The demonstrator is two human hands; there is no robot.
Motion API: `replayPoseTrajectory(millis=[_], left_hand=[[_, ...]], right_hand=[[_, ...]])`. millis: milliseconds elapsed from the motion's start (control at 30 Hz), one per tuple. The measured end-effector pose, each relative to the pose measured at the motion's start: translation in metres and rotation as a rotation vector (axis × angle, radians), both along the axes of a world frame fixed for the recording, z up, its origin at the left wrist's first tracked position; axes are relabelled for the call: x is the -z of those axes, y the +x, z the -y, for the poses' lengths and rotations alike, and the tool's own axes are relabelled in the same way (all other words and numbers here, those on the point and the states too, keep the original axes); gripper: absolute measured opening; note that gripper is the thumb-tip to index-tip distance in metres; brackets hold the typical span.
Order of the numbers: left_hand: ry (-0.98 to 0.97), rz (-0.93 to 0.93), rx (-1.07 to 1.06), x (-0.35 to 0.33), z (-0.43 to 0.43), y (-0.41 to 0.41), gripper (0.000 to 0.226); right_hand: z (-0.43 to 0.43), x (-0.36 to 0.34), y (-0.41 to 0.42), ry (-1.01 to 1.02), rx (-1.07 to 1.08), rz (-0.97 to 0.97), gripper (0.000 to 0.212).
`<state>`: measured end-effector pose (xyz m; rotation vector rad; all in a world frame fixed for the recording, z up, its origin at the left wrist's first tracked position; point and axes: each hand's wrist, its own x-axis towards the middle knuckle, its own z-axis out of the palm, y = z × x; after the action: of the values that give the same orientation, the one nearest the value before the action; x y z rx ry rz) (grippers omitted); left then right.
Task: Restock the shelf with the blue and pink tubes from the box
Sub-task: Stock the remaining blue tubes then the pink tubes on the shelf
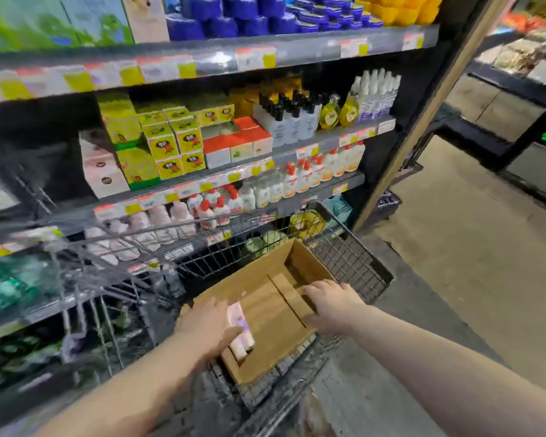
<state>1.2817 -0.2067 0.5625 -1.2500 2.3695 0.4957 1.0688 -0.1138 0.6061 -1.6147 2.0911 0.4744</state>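
An open cardboard box sits in a wire shopping cart. A few pink tubes lie in the box's near left corner. My left hand reaches into that corner and lies over the tubes, fingers curling round them. My right hand grips the box's right wall, thumb outside and fingers over the rim. The rest of the box floor shows bare cardboard flaps. No blue tubes are visible.
Stocked shelves stand just behind the cart: yellow and orange boxes, white pump bottles, pale pink bottles lower left. A wooden post stands at the right, with open concrete floor beyond.
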Motion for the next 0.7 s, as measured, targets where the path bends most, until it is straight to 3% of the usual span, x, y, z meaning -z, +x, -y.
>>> replayPoseTrajectory(millis=[167,367,700], left_hand=[[0.069,0.087,-0.247,0.022,0.015,0.015,0.059],[0.204,0.048,-0.398,0.067,0.021,-0.021,0.051],[0.351,-0.037,-0.642,0.192,0.034,-0.066,0.05]], right_hand=[[0.059,0.045,-0.013,0.103,-0.161,0.089,0.064],[0.117,0.111,-0.028,0.264,-0.312,0.135,0.062],[0.162,0.243,-0.017,0.449,-0.341,0.227,0.05]])
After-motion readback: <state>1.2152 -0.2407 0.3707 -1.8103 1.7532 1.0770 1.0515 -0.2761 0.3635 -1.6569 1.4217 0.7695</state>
